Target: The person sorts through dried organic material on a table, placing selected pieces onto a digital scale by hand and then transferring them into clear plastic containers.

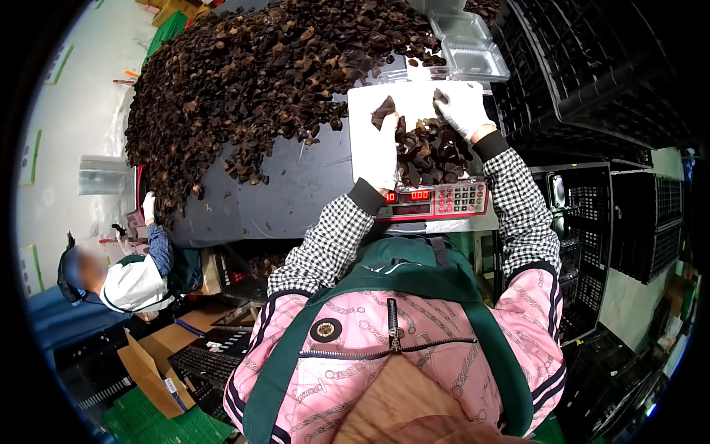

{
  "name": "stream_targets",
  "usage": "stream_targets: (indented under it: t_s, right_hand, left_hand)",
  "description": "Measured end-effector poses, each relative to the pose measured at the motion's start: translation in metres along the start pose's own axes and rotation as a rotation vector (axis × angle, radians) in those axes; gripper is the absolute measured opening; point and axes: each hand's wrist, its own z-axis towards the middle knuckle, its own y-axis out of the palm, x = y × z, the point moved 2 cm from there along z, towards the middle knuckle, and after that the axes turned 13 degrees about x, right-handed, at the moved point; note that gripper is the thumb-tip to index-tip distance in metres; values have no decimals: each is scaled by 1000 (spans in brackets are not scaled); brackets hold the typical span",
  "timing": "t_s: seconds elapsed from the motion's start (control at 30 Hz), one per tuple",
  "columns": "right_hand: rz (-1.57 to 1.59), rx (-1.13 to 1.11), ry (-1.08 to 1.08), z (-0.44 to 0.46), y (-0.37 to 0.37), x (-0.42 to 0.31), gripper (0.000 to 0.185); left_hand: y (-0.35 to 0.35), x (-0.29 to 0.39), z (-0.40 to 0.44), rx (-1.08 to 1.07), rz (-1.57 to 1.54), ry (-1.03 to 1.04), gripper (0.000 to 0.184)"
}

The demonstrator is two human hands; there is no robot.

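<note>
Both my hands wear white gloves and are above a red-framed digital scale (462,198). My left hand (379,154) pinches a dark wood ear mushroom piece (384,111) over the white surface (361,100) on the scale. Opposite it, my right hand (464,109) is closed on another small dark piece (441,101). Between them lies a heap of wet-looking wood ear mushrooms (429,159); it seems to sit in a clear tray, whose edges are hard to make out. Red digits show on the scale's display (419,195), partly covered by my left wrist.
A large pile of wood ear mushrooms (244,81) covers much of the dark table (310,200). Clear plastic containers (477,59) stand behind the scale. Black crates (592,66) are stacked at the right. A co-worker (140,285) is at the table's left end, near an open cardboard box (151,370).
</note>
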Motion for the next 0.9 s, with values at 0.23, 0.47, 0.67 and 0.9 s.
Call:
stream_targets:
  t_s: [0.23, 0.47, 0.67, 0.9]
  right_hand:
    - [648, 186, 464, -27, -94, -31, 18]
    - [308, 178, 413, -107, -101, -28, 15]
    - [-98, 127, 48, -107, -82, -46, 23]
    - [-111, 69, 93, -102, -87, -51, 37]
  left_hand:
    - [-21, -10, 17, 59, 88, 111, 33]
    - [-30, -19, 29, 78, -301, -364, 21]
    - [-11, -11, 16, -377, 473, 391, 26]
    - [-25, -24, 12, -456, 754, 622, 41]
